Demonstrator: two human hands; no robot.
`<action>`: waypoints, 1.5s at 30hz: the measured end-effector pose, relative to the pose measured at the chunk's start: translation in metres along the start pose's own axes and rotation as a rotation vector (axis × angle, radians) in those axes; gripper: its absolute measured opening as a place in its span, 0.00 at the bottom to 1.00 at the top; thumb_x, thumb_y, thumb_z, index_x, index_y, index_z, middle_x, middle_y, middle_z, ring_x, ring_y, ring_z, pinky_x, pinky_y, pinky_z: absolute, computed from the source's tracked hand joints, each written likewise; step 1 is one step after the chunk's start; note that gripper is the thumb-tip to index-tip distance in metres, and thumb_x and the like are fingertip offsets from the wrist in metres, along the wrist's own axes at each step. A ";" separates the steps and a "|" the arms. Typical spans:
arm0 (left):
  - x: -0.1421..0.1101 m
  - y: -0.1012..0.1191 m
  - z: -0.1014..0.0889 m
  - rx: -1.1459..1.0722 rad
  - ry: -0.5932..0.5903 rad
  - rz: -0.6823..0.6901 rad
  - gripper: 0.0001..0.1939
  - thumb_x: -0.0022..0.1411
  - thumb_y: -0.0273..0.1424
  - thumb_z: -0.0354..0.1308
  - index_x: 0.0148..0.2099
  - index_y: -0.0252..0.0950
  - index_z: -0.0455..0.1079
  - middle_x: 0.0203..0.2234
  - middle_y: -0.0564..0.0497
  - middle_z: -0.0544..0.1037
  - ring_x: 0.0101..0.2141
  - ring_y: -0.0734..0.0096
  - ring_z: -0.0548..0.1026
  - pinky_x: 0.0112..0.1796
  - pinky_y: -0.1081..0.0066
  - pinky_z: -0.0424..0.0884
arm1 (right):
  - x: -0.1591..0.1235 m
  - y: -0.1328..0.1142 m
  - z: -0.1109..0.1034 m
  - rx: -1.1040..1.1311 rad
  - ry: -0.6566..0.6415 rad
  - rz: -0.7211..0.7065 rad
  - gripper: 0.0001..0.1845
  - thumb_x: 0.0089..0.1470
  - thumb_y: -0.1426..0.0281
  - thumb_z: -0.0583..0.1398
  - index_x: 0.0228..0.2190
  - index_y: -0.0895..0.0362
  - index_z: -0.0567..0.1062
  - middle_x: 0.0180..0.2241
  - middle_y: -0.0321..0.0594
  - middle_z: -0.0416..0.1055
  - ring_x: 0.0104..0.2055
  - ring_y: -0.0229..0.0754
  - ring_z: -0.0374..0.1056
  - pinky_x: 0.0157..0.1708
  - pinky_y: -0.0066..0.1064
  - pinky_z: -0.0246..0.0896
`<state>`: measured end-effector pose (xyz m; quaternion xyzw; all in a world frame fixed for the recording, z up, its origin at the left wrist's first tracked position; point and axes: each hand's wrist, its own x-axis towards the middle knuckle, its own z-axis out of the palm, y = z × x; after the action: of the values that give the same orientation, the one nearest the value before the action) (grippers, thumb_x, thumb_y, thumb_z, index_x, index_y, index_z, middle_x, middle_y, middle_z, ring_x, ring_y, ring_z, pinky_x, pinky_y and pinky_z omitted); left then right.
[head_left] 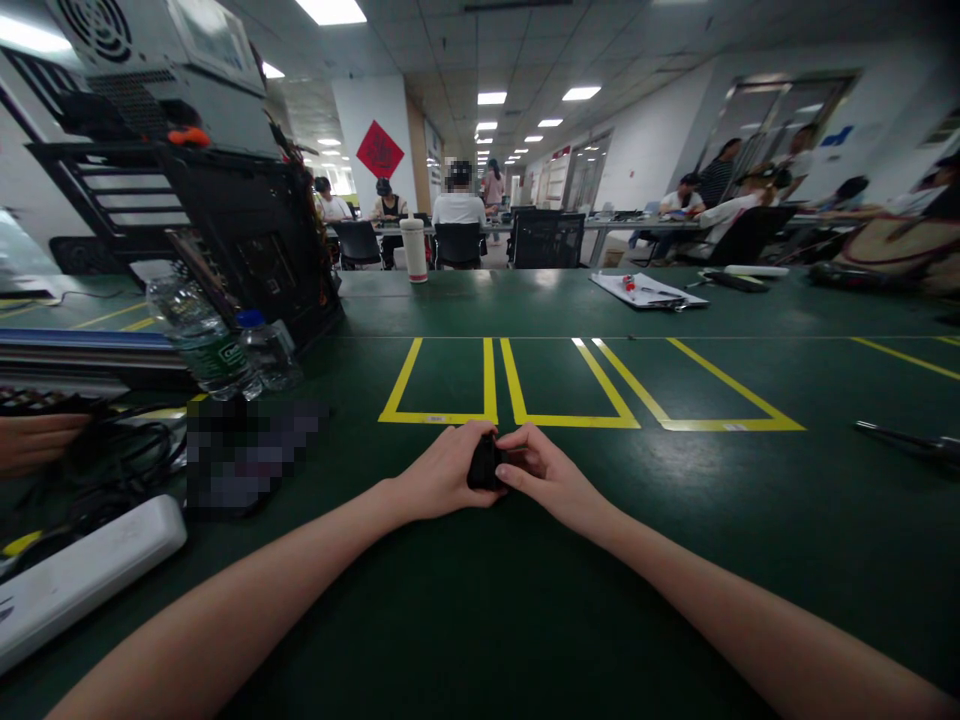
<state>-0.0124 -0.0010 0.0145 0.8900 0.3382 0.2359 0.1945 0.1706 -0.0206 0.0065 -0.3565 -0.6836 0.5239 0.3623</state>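
Observation:
A small black object [484, 464] sits between my two hands on the green table mat [525, 600], just in front of the yellow taped boxes [450, 385]. My left hand [442, 475] curls round its left side, fingers closed on it. My right hand [544, 470] pinches its right side with thumb and fingers. Most of the object is hidden by my fingers, so its shape is unclear.
Two plastic water bottles [206, 345] lie at the left by a black open-frame machine [247, 240]. A white power strip [82, 575] and cables lie at the near left, with another person's hand [37, 440]. A clipboard [649, 291] and white cup [414, 250] stand farther back. People sit at distant desks.

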 end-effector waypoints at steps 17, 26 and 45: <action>0.000 -0.001 0.000 0.006 -0.007 -0.021 0.30 0.46 0.33 0.61 0.50 0.37 0.53 0.44 0.45 0.64 0.42 0.59 0.66 0.42 0.60 0.63 | -0.001 0.006 0.003 -0.099 0.051 -0.079 0.15 0.47 0.76 0.57 0.38 0.55 0.61 0.42 0.37 0.62 0.46 0.40 0.62 0.47 0.38 0.59; 0.003 0.001 -0.002 -0.076 -0.026 -0.072 0.29 0.48 0.36 0.61 0.50 0.38 0.53 0.42 0.47 0.64 0.41 0.60 0.65 0.42 0.60 0.63 | 0.005 0.013 -0.003 -0.269 0.275 -0.016 0.14 0.51 0.70 0.53 0.42 0.55 0.63 0.44 0.39 0.63 0.49 0.42 0.59 0.52 0.41 0.51; 0.004 -0.012 0.006 -0.181 0.027 -0.169 0.30 0.46 0.39 0.61 0.49 0.38 0.54 0.42 0.46 0.63 0.43 0.59 0.64 0.42 0.60 0.63 | -0.030 -0.012 -0.019 -0.800 0.077 0.186 0.36 0.41 0.57 0.60 0.51 0.55 0.58 0.50 0.45 0.54 0.53 0.52 0.50 0.51 0.45 0.49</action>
<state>-0.0122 0.0093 0.0046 0.8338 0.3921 0.2601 0.2887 0.1999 -0.0401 0.0183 -0.5486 -0.7842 0.2338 0.1715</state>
